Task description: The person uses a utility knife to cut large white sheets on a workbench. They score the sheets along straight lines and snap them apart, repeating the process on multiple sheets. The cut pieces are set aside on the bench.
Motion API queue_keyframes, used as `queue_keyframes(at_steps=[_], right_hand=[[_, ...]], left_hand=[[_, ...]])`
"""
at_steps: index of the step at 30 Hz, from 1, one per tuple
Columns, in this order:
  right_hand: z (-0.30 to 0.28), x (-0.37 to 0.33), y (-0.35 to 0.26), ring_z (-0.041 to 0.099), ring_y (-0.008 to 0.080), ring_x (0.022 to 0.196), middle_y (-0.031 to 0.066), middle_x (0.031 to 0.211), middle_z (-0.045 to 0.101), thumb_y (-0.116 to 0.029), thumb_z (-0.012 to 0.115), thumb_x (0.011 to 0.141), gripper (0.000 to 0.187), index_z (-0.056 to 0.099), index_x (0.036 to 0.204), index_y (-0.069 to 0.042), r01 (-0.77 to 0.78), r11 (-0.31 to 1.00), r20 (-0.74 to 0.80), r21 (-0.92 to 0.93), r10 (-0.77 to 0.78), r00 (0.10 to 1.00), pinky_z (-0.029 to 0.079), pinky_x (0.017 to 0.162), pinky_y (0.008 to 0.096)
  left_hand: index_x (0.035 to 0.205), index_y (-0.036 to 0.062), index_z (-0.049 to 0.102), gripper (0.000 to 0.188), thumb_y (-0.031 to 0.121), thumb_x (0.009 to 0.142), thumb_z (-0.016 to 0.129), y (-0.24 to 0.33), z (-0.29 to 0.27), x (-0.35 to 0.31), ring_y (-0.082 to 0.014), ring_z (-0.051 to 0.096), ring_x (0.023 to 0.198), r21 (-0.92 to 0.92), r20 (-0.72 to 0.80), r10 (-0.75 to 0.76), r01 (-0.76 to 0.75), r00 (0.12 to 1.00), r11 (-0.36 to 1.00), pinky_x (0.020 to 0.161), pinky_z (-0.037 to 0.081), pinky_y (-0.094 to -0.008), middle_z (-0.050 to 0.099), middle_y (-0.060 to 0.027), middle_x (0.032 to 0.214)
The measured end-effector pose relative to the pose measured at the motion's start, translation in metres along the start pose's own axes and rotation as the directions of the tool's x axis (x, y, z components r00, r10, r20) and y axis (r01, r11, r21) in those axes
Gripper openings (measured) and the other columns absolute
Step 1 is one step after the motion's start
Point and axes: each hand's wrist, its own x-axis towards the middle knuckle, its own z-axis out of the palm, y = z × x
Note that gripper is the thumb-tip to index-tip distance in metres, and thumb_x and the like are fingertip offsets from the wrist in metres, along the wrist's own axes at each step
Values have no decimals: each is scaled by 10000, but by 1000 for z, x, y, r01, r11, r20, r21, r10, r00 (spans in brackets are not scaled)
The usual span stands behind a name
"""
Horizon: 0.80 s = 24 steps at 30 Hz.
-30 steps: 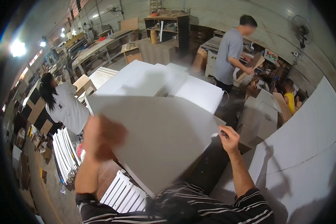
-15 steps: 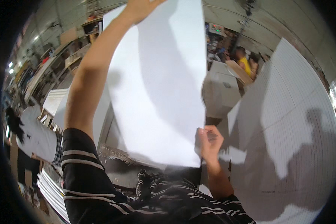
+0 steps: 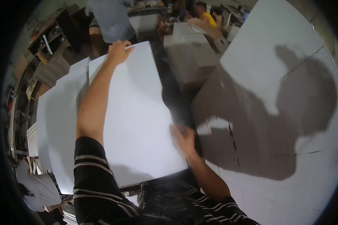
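A large white sheet (image 3: 139, 120) lies in front of me, its near edge close to my waist. My left hand (image 3: 119, 52) reaches to its far edge, the fingers curled over that edge and the thumb on top. At the right edge is my right hand (image 3: 184, 138), its thumb toward the sheet. Motion blurs those fingers, and whether they grip the edge cannot be made out. More white sheets (image 3: 60, 123) lie to the left, partly behind my left arm.
A tall stack of white sheets (image 3: 251, 131) stands at the right, carrying shadows. Cardboard boxes (image 3: 191, 52) sit beyond. One person in grey (image 3: 110, 20) stands at the far side, another in yellow (image 3: 207, 19) farther right. A person in a white shirt (image 3: 39, 187) is at lower left.
The white sheet has come down from a raised position to lie low before me, with both hands lowered along it. My view has turned, bringing the left-hand sheets and the person in grey into sight.
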Motion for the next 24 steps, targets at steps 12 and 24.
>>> queue_keyframes(at_steps=[12,24], right_hand=[[-126,-64,68,666,221,834,119,1016,709,-212,688,949,311,708,1222,-63,-495,520,233,696,489,841,557,741,346],[-127,-176,73,647,203,844,89,1007,673,-438,614,1033,511,578,1414,-98,-455,241,194,857,668,718,556,729,357]], left_hand=[[1583,234,420,568,470,1067,387,66,92,-70,-420,277,1529,169,43,-355,344,934,924,1200,183,-645,366,-186,1634],[1620,328,348,648,594,1029,336,2,135,-41,-433,277,1533,134,17,-257,253,966,958,1186,172,-708,335,-141,1668]])
